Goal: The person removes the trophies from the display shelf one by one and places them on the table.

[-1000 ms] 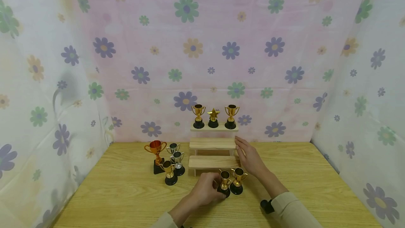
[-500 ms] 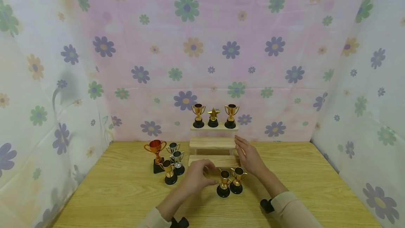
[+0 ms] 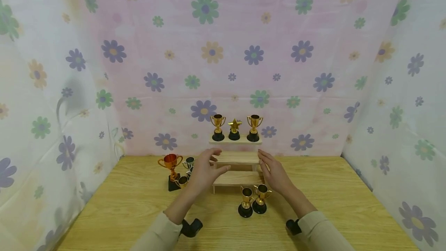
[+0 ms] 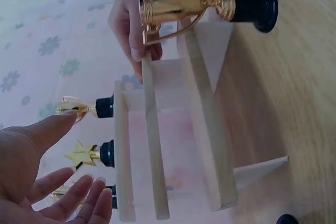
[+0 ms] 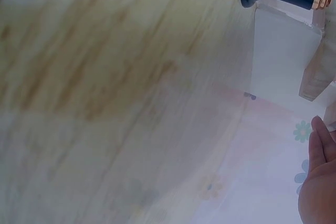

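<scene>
A stepped wooden stand (image 3: 240,178) with three shelves stands at the back of the table. My left hand (image 3: 205,171) hovers at its left end, thumb and fingers spread, holding nothing. My right hand (image 3: 277,173) touches the right end of the middle shelf (image 3: 240,157) with extended fingers. On the top shelf (image 4: 122,156) are two gold trophy cups (image 3: 218,127) with a gold star trophy (image 3: 234,127) between them. Two more gold trophy cups (image 3: 246,201) stand on the table before the stand.
Left of the stand are an orange-bronze trophy cup (image 3: 171,169), silver trophy cups (image 3: 189,162) and a gold trophy cup (image 3: 182,181), partly hidden by my left hand. A flowered cloth (image 3: 212,22) hangs behind and on both sides of the wooden table (image 3: 132,204).
My left hand has let go of the front gold trophy cup and moved up and left to the stand's left end. The right hand stays at the middle shelf.
</scene>
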{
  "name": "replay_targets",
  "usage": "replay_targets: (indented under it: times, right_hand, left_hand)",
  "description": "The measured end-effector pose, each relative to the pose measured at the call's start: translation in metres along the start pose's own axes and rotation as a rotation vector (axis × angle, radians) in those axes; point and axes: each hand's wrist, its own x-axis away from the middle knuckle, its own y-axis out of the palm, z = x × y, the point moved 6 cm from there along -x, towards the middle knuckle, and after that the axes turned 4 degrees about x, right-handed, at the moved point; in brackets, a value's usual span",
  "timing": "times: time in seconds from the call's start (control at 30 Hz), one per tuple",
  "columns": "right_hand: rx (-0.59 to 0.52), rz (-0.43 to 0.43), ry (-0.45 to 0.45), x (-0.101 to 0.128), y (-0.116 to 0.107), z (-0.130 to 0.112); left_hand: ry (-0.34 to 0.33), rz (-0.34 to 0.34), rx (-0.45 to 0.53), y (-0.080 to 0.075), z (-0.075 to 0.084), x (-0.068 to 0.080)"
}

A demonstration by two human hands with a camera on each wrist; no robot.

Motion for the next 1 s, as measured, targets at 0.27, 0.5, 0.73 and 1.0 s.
replay_targets:
  times: [0.27, 0.5, 0.73, 1.0]
  right_hand:
    - [0.000, -0.013, 0.017, 0.000, -0.003, 0.001]
    - [-0.002, -0.018, 0.011, 0.000, -0.002, 0.001]
    - [-0.018, -0.026, 0.011, -0.002, 0.000, -0.001]
    - [-0.004, -0.016, 0.006, -0.001, 0.001, 0.000]
  left_hand:
    - [0.038, 0.131, 0.036, -0.012, -0.005, -0.032]
    - [-0.018, 0.210, 0.108, -0.013, -0.006, -0.054]
    - [-0.057, 0.284, 0.142, -0.010, -0.010, -0.070]
    - [-0.063, 0.305, 0.119, -0.004, -0.018, -0.080]
